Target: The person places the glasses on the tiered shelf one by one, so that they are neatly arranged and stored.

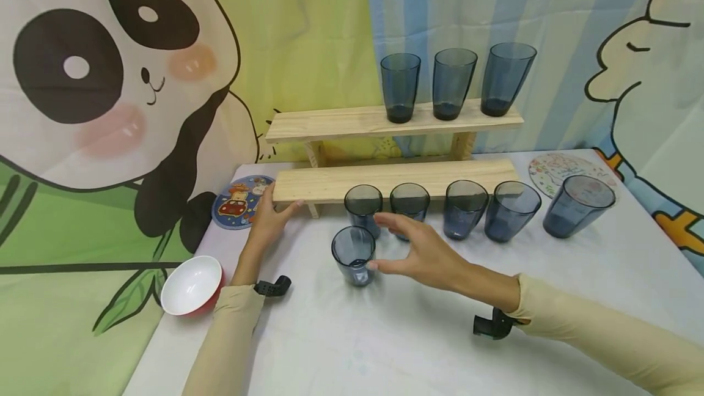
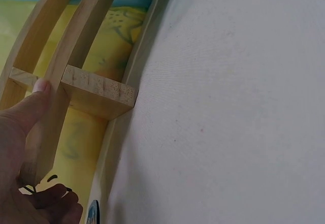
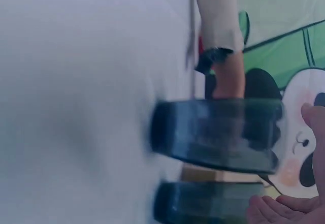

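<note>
My left hand (image 1: 267,217) grips the left end of the lower board of a two-tier wooden shelf (image 1: 396,180). In the left wrist view the thumb lies on the board's front edge, with the fingers curled by its end. Thumb and fingers spread apart, my right hand (image 1: 429,253) is just right of a blue-grey drinking glass (image 1: 352,255) that stands upright in front of the others. The right wrist view shows that glass (image 3: 218,135) near the hand, a gap between its rim and the palm. Behind it stands another glass (image 1: 363,203), beside a partly hidden one (image 1: 409,197).
Three glasses (image 1: 454,84) stand on the upper board. More glasses (image 1: 464,209) stand on the table to the right, the last one (image 1: 577,206) near a round patterned mat (image 1: 555,167). At the left are a blue round mat (image 1: 236,203) and a white-and-red bowl (image 1: 192,285).
</note>
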